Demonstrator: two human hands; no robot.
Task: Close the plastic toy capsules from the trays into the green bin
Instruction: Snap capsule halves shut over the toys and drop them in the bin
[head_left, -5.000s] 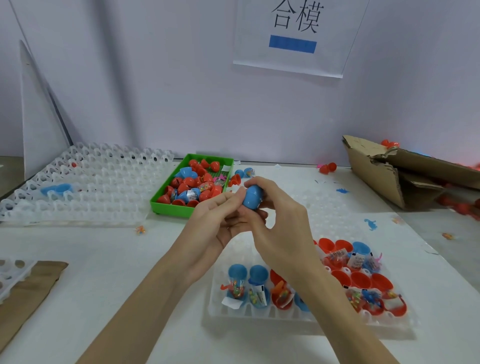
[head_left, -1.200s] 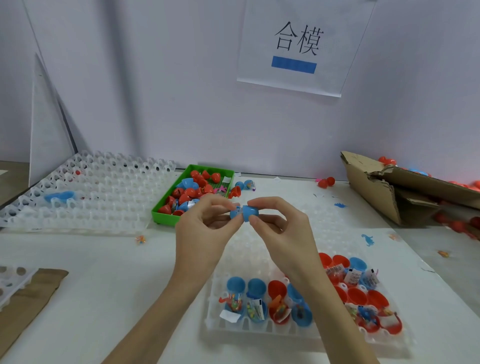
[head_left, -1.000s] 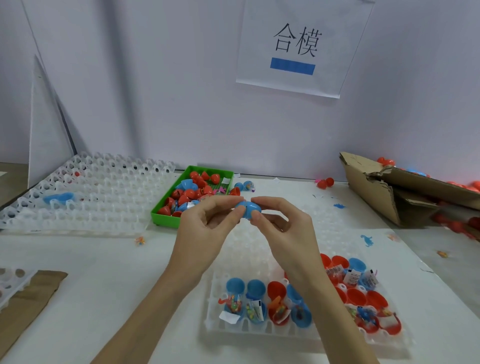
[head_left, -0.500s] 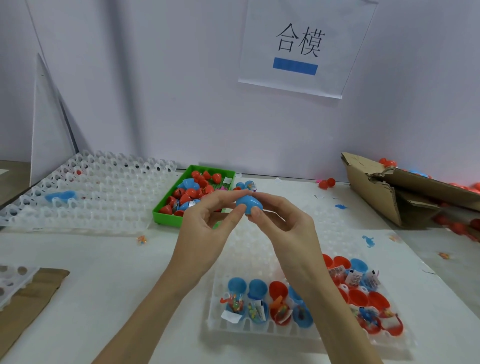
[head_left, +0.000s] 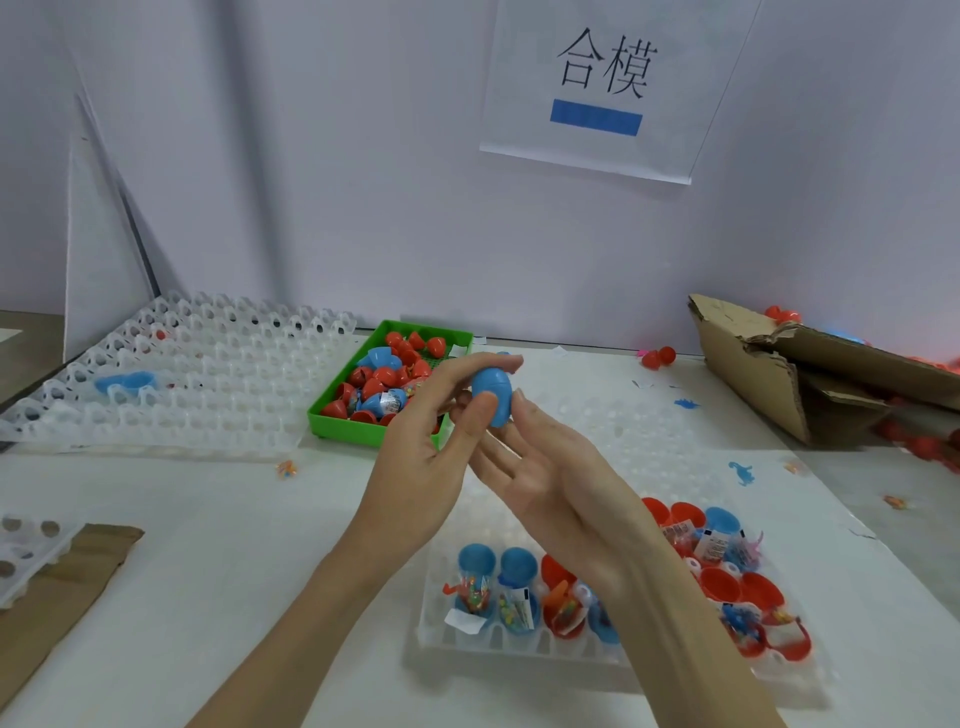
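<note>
Fingers: left hand (head_left: 415, 457) pinches a closed blue capsule (head_left: 493, 387) between thumb and fingertips; right hand (head_left: 540, 467) lies palm up with fingers nearly straight, its fingertips touching the capsule's lower end.
Capsule: raised above the table, in front of the green bin's near right corner.
Green bin (head_left: 332, 415): holds red and blue capsules, near the back of the table.
Near tray (head_left: 519, 647): clear plastic, with open red and blue halves holding small toys and slips.
Far tray (head_left: 208, 395): left of the bin, one blue piece in it.
Cardboard box (head_left: 753, 374): torn, at the right.
</note>
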